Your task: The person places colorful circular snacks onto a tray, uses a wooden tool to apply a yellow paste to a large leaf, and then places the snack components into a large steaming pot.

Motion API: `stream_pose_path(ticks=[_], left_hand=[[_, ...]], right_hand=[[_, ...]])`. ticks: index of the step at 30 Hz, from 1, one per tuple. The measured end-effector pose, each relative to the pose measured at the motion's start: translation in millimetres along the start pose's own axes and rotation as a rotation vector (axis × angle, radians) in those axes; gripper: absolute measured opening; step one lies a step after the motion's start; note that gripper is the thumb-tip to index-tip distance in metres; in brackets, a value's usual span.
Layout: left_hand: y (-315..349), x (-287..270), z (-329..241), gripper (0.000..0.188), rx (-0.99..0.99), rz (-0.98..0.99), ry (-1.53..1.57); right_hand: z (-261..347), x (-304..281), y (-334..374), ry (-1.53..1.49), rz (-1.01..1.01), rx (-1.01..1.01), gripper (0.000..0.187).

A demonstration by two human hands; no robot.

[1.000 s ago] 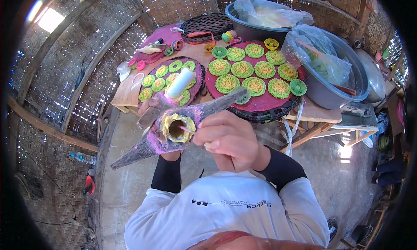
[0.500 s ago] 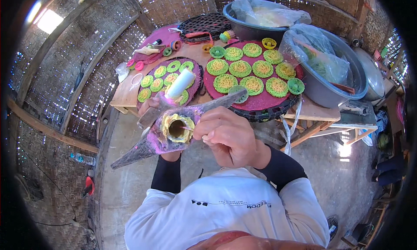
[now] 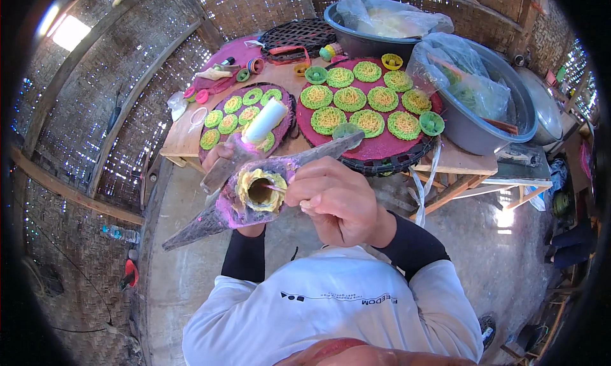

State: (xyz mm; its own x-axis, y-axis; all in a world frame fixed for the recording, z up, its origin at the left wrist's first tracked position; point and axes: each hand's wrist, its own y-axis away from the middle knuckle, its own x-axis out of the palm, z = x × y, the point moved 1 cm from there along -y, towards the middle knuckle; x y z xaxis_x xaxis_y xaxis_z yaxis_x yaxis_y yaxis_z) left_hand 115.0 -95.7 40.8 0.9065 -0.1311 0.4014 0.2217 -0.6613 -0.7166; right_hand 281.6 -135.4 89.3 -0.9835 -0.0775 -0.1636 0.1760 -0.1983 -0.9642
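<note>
A worn wooden press (image 3: 194,230) with two long arms and a pink-smeared middle is held up in front of my chest. Yellow dough (image 3: 245,183) rings the round hole in its middle. Mostly hidden behind the press, my left hand (image 3: 221,153) grips it, with fingers showing by a wooden block. A white cylinder (image 3: 266,120) sticks out beyond it. My right hand (image 3: 336,197) pinches a thin stick (image 3: 276,188), whose tip reaches over the hole's edge at the dough.
Beyond the press, a table holds two round pink-covered trays (image 3: 375,151) (image 3: 287,115) of green lacy rounds, most with yellow centres. Small green cups (image 3: 431,123) stand among them. Large grey basins (image 3: 471,136) with plastic bags are at the right; a woven wall (image 3: 76,143) rises left.
The stick in my right hand has shifted slightly at the hole's rim. The press stays almost in place, and the view has moved a little.
</note>
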Motion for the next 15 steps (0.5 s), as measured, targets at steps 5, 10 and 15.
stream_pose_path(ticks=[5, 10, 15], left_hand=[[-1.2, -8.4, 6.9, 0.033, -0.008, -0.004, -0.164], [-1.7, -3.7, 4.5, 0.032, -0.084, -0.072, -0.047], [-1.9, -5.4, 2.2, 0.03, 0.006, 0.027, -0.141]], right_hand=[[-1.3, 1.1, 1.1, 0.064, 0.014, -0.021, 0.018], [-3.4, 2.1, 3.3, 0.046, -0.005, -0.039, 0.019], [-4.4, 2.6, 3.6, 0.013, -0.053, -0.058, 0.019]])
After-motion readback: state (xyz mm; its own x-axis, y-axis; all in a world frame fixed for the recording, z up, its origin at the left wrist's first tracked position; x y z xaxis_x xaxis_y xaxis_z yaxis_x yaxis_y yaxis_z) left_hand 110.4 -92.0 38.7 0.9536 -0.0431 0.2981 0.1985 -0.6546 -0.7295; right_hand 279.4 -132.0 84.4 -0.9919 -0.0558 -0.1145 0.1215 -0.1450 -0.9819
